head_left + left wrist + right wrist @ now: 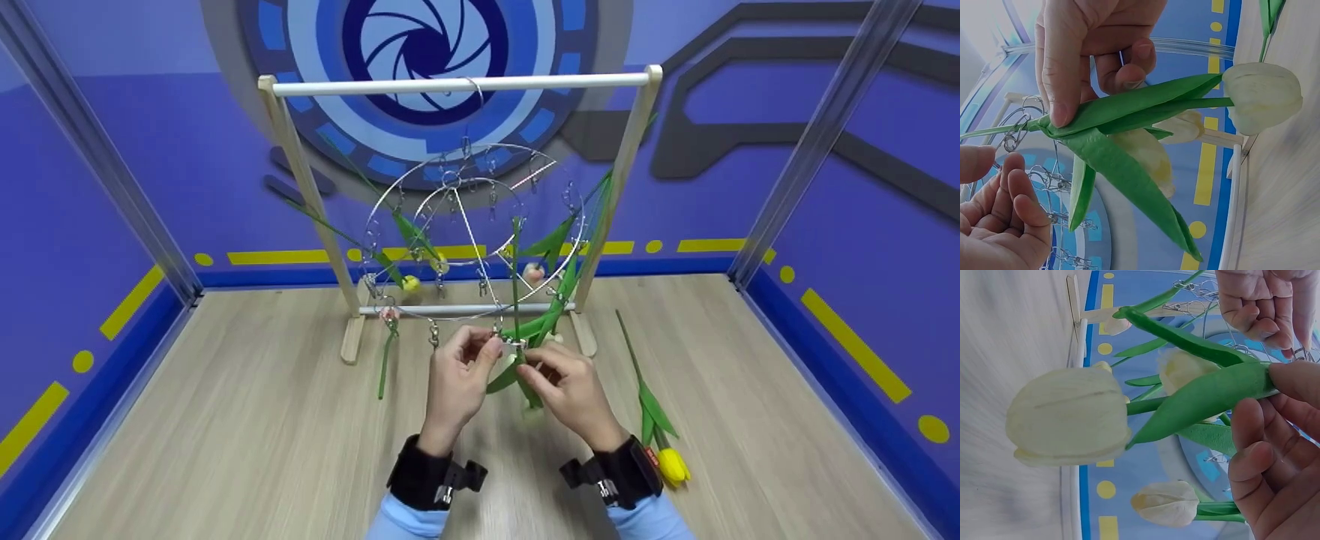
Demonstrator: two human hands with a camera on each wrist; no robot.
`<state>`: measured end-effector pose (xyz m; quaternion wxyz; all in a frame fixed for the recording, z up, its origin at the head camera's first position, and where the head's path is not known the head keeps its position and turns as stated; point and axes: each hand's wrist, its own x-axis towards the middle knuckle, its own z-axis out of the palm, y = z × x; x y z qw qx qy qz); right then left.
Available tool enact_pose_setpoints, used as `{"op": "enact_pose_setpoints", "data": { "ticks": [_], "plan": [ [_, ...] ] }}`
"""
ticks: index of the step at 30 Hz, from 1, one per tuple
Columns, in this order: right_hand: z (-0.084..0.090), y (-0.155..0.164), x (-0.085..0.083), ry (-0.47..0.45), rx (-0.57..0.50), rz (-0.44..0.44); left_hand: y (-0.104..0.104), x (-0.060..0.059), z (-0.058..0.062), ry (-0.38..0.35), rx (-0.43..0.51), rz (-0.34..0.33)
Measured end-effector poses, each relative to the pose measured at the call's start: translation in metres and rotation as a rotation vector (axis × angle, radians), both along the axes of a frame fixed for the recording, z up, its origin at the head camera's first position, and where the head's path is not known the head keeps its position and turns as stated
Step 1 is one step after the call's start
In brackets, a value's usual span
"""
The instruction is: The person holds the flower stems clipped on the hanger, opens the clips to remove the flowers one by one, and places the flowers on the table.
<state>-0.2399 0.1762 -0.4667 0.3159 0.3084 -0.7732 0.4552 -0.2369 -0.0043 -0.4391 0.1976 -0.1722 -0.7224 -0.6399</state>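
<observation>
A round wire clip hanger (390,196) hangs from the top bar of a wooden rack (300,161), with several tulips clipped to it head down. Both hands work at its front lower rim. My left hand (491,346) pinches a small metal clip (1013,138) on the ring. My right hand (529,367) grips the green stem and leaf of a white tulip (1067,416) right beside that clip. The flower head (1264,95) hangs free below the hand. In the right wrist view the left hand (1275,332) shows at the top right.
A yellow tulip (671,463) with a long stem lies on the wooden table (225,450) to the right of my hands. A bare green stem (386,364) hangs from a clip at the left. Blue walls close in the table on three sides.
</observation>
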Motion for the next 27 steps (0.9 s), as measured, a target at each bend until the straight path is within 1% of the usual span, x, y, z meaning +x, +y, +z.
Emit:
{"op": "enact_pose_setpoints", "data": {
  "ticks": [15, 22, 27],
  "plan": [
    [-0.0007, 0.0016, -0.0010, 0.001, 0.031, -0.009, -0.0004, 0.0002, 0.0007, 0.009, 0.025, -0.015],
    [-0.0010, 0.0019, 0.0012, -0.022, 0.032, -0.026, -0.0009, -0.0008, -0.0005, 0.045, 0.027, -0.008],
    [-0.0012, 0.0025, 0.0004, -0.024, 0.041, -0.020, -0.0014, -0.0009, -0.0004, 0.051, 0.029, -0.002]
  ]
}}
